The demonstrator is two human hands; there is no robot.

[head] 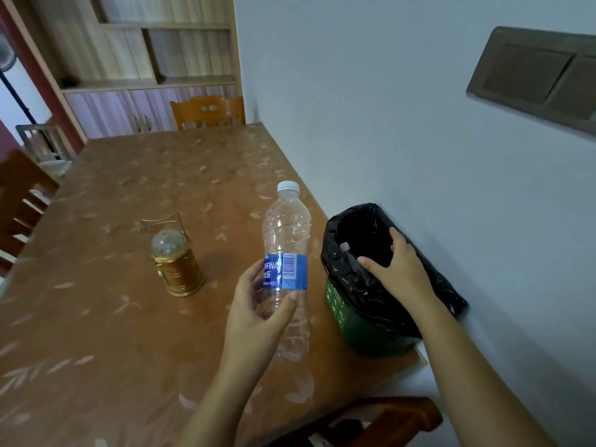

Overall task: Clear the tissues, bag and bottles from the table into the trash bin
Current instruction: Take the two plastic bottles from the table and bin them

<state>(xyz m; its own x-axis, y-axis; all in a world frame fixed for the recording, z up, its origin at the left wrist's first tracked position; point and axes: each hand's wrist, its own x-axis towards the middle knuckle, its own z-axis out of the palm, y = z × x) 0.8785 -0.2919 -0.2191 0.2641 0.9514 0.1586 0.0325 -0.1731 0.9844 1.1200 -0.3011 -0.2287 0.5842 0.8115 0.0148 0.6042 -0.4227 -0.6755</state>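
My left hand [258, 311] grips an empty clear plastic bottle [287, 240] with a white cap and a blue label, held upright just above the table. To its right stands a green trash bin [361, 330] lined with a black bag [351, 275], on the table's right edge by the wall. My right hand [400, 269] rests over the bin's opening with fingers spread, touching the liner's rim. A pale object shows inside the bin, mostly hidden.
A gold lantern [175, 262] with a clear dome and wire handle stands on the brown patterned table [96, 333] left of the bottle. Wooden chairs stand at the far end [206, 112], at the left [19, 201] and at the near edge [380, 421]. A white wall runs along the right.
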